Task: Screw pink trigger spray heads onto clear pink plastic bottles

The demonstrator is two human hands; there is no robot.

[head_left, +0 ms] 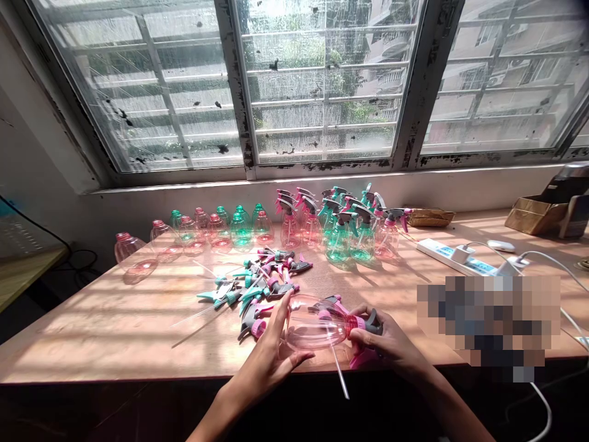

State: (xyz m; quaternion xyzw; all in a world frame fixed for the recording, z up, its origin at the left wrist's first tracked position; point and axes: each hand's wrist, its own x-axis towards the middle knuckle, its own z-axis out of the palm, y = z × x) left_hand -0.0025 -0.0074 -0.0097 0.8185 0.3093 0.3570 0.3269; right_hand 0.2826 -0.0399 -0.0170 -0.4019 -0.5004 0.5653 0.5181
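Between both hands, over front edge of table (115, 350): clear pink bottle (313, 328), on its side, neck rightward. Left hand (271, 353) cupped round base; right hand (384, 337) gripping grey-pink spray head (373, 323) at neck; whether screwed on, cannot tell. Loose spray heads (251, 320) heaped between it and headless bottles (221, 236); bottles with heads (339, 244) behind, power strip (453, 258) right.

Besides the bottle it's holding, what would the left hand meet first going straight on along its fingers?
The left hand would likely meet the spray heads just beyond; its height above them is unclear.
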